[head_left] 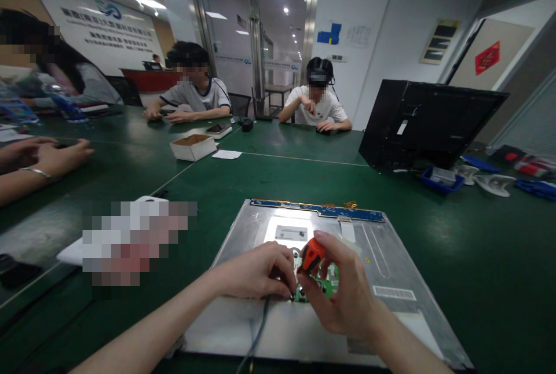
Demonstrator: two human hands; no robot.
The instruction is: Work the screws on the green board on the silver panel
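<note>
A metal-backed panel (234, 322) lies flat on the green table, with a blue circuit strip (286, 207) along its far edge. Near its middle is a green circuit board (332, 281), partly hidden by my hands. My right hand (347, 287) holds an orange and black screwdriver (313, 255) by its handle, tilted above the board. Beside it, my left hand (264, 272) has its fingers pinched together at the board's left edge; what they hold, if anything, is hidden. A dark cable (259, 333) runs from under my left hand toward the near edge of the panel.
A black monitor (430, 125) stands at the back right, near a blue tray (441, 180). An open white box (193, 147) sits at the back. Several people sit around the table (490, 258); one person's hands (56, 160) rest at the left.
</note>
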